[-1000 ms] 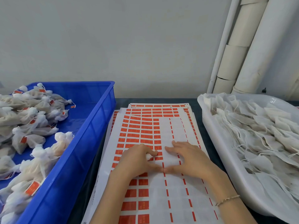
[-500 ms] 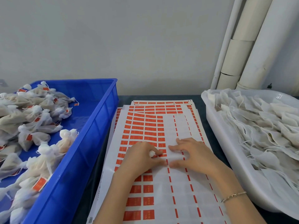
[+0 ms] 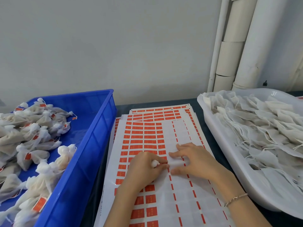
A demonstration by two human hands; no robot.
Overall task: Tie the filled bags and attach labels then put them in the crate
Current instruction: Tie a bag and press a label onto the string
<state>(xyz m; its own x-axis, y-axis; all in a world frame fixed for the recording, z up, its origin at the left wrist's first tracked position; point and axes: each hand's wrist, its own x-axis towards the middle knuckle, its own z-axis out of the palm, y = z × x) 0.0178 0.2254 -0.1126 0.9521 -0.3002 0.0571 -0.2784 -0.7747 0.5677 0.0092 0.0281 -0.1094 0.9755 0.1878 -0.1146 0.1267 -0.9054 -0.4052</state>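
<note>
The label sheet (image 3: pixel 147 141) lies mid-frame on the surface, where the left hand (image 3: pixel 144 171), fingers curled round a small white bag (image 3: pixel 155 163), pinches a red label (image 3: pixel 166 163) while the right hand (image 3: pixel 195 163) presses spread fingers beside it; peel slowly, then clear the blue crate (image 3: pixel 91 145) rim at left.
</note>
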